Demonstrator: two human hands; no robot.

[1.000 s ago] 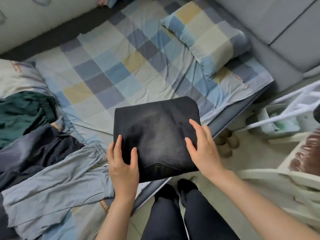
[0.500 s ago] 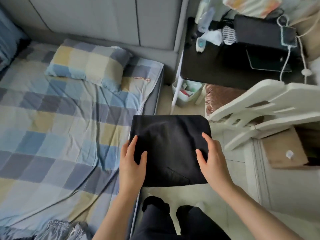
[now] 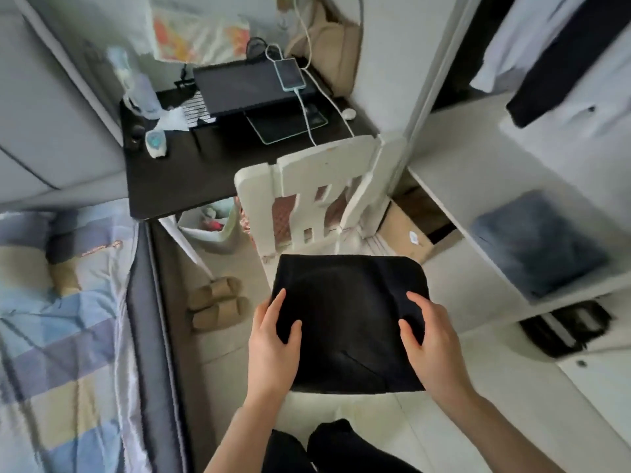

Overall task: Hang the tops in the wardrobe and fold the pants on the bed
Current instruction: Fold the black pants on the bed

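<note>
A folded pair of black pants (image 3: 348, 322) is held flat in the air over the floor, in front of me. My left hand (image 3: 273, 339) grips its left edge, thumb on top. Its right edge is gripped the same way by my right hand (image 3: 428, 336). The open wardrobe (image 3: 478, 213) stands at the right, with a folded blue-grey garment (image 3: 536, 244) on its white shelf and dark and white tops (image 3: 560, 52) hanging above. The bed (image 3: 65, 319) with its checked sheet lies at the left.
A white chair (image 3: 314, 196) stands just beyond the pants, at a dark desk (image 3: 191, 172) with a laptop and phone. Tan slippers (image 3: 218, 303) sit on the floor by the bed. A cardboard box (image 3: 406, 230) and a dark bag (image 3: 563, 326) sit low by the wardrobe.
I have turned right, away from the bed towards the wardrobe, carrying the folded black pants off the mattress. Both hands keep the same hold.
</note>
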